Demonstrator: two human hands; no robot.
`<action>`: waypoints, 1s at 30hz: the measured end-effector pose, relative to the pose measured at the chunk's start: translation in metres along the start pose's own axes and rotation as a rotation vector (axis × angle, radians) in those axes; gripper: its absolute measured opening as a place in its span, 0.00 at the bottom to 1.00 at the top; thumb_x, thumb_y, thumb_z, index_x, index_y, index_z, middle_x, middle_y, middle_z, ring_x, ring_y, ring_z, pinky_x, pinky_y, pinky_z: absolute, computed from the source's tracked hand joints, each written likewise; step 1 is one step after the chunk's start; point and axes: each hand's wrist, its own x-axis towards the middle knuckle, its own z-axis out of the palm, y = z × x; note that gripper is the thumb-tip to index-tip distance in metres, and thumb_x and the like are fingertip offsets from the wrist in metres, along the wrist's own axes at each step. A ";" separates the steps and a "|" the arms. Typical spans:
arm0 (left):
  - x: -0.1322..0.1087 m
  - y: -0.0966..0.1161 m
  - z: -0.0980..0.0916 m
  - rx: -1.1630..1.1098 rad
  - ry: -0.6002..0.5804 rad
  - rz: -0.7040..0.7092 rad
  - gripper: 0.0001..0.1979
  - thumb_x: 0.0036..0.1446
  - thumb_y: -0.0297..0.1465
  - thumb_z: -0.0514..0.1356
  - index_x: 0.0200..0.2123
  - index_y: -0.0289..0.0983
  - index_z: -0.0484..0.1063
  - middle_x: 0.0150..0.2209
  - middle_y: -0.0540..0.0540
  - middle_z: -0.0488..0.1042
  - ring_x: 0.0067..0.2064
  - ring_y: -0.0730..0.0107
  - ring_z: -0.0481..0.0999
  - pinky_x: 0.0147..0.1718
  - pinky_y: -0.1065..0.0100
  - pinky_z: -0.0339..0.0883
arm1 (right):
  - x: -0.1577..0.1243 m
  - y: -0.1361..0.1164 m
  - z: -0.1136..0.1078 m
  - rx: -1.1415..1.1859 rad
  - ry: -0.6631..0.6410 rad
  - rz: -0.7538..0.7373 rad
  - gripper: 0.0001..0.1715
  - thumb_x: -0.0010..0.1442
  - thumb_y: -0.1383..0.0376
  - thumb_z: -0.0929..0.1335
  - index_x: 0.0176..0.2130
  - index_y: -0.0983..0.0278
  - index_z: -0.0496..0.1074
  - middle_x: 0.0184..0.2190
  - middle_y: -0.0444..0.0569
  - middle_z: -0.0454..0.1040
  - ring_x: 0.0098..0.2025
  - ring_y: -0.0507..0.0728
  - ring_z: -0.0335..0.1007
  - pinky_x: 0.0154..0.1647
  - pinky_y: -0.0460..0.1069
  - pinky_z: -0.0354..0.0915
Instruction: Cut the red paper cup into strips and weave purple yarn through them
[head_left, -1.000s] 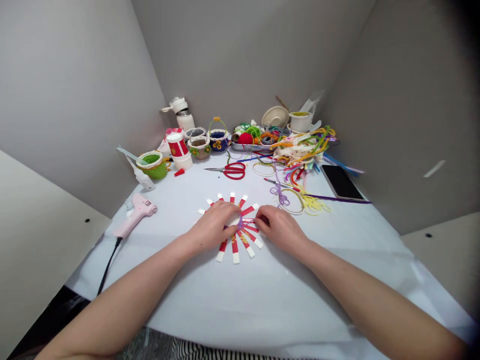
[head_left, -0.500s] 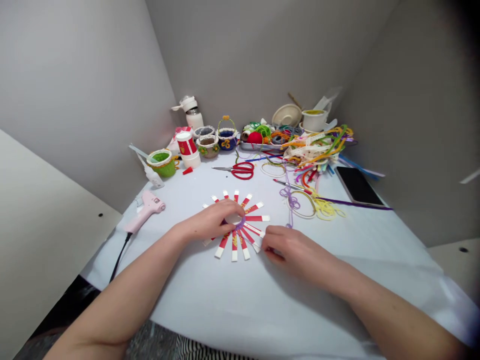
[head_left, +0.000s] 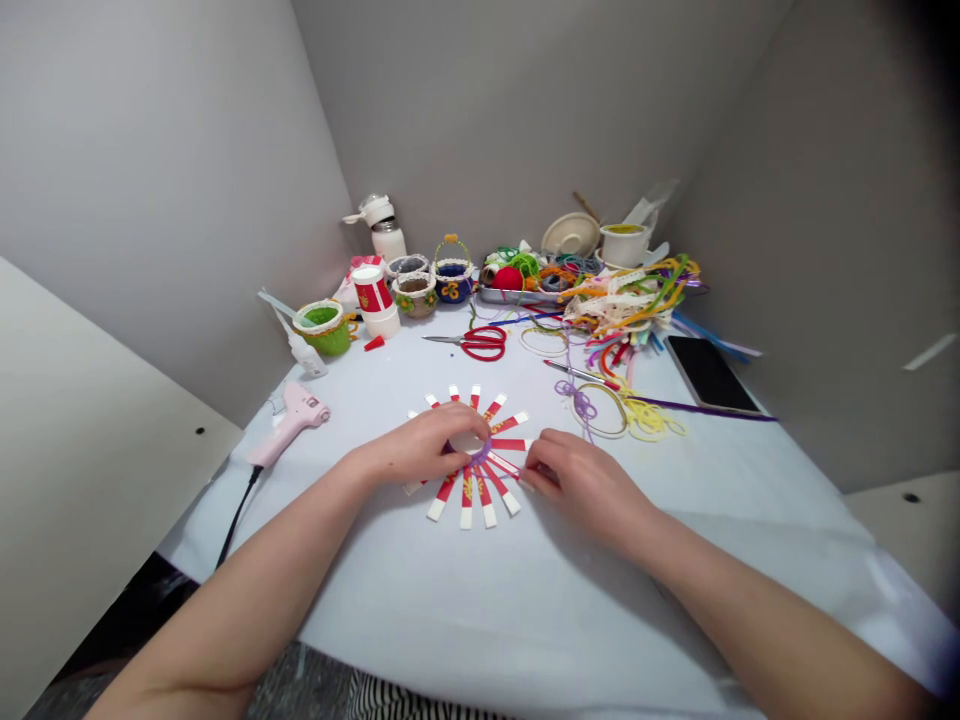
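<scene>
Pressing red-and-white paper-strip fan (head_left: 466,505) with flat left hand (head_left: 420,450); pinching its edge with right hand (head_left: 581,475); only starting purple cord (head_left: 484,447) weave.

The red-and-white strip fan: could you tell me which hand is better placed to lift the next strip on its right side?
Probably the right hand: its fingertips touch the right-side strips of the fan, while the left hand holds down its centre.

Matt paper strips (head_left: 480,470), glossy phone (head_left: 707,374)
</scene>
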 end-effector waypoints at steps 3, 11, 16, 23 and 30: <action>0.001 0.003 0.004 -0.031 -0.030 0.055 0.16 0.57 0.19 0.56 0.47 0.39 0.71 0.50 0.44 0.75 0.53 0.62 0.73 0.55 0.58 0.66 | 0.009 0.006 0.004 0.048 0.076 0.075 0.10 0.65 0.67 0.66 0.30 0.63 0.71 0.33 0.47 0.72 0.35 0.54 0.68 0.34 0.47 0.57; 0.002 0.014 0.008 -0.018 -0.029 0.036 0.19 0.58 0.18 0.55 0.50 0.40 0.70 0.58 0.41 0.70 0.61 0.59 0.69 0.59 0.55 0.65 | 0.016 0.012 0.013 0.102 0.105 0.100 0.09 0.64 0.66 0.66 0.31 0.63 0.70 0.33 0.47 0.73 0.34 0.54 0.68 0.35 0.48 0.57; 0.000 0.016 0.010 0.075 0.032 -0.013 0.23 0.56 0.17 0.55 0.53 0.41 0.69 0.65 0.40 0.62 0.68 0.56 0.59 0.63 0.52 0.59 | 0.017 0.013 0.013 0.102 0.093 0.115 0.08 0.64 0.64 0.66 0.32 0.63 0.70 0.33 0.47 0.74 0.34 0.55 0.68 0.34 0.48 0.56; 0.007 0.014 0.023 0.127 0.198 -0.179 0.18 0.56 0.29 0.64 0.51 0.38 0.70 0.51 0.39 0.71 0.56 0.52 0.69 0.57 0.52 0.65 | 0.017 0.010 0.013 0.099 0.090 0.136 0.08 0.64 0.66 0.66 0.31 0.63 0.70 0.32 0.46 0.75 0.34 0.54 0.68 0.33 0.48 0.55; 0.002 0.010 0.014 0.184 0.119 -0.246 0.19 0.59 0.32 0.63 0.54 0.39 0.68 0.52 0.41 0.73 0.55 0.52 0.70 0.55 0.53 0.65 | 0.013 0.017 0.001 0.175 0.077 0.006 0.07 0.64 0.69 0.66 0.36 0.63 0.74 0.37 0.48 0.73 0.38 0.55 0.70 0.39 0.47 0.61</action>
